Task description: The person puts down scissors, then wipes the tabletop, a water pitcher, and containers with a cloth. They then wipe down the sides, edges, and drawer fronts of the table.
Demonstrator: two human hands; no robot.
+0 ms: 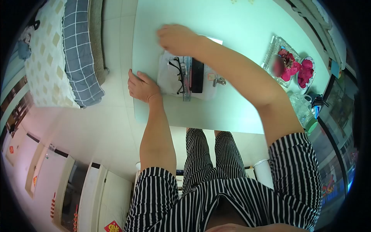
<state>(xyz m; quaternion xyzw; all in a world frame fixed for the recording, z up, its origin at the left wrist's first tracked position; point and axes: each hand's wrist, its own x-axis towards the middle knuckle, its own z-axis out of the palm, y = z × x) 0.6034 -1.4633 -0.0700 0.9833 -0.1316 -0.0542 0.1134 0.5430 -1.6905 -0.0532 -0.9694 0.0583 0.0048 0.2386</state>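
Note:
My left hand [143,87] rests at the left edge of the pale table, its fingers apart and nothing visible in it. Farther up, my right hand [176,38] reaches across above the items, its fingers bent and blurred, so what they hold, if anything, is hidden. Between and right of the hands lies a white pouch or cloth [167,79]. On it are black-framed glasses [181,77], a clear ruler [187,83], a black case [197,75] and a metal clip [220,81]. Part of a white sheet [214,39] shows behind my right forearm.
The pale table [247,19] carries a glass tray [273,48] with red flowers [288,67], a dish of red petals [306,72] and a clear container with a green lid [310,124] on the right. A bed [79,50] stands left, across a floor gap.

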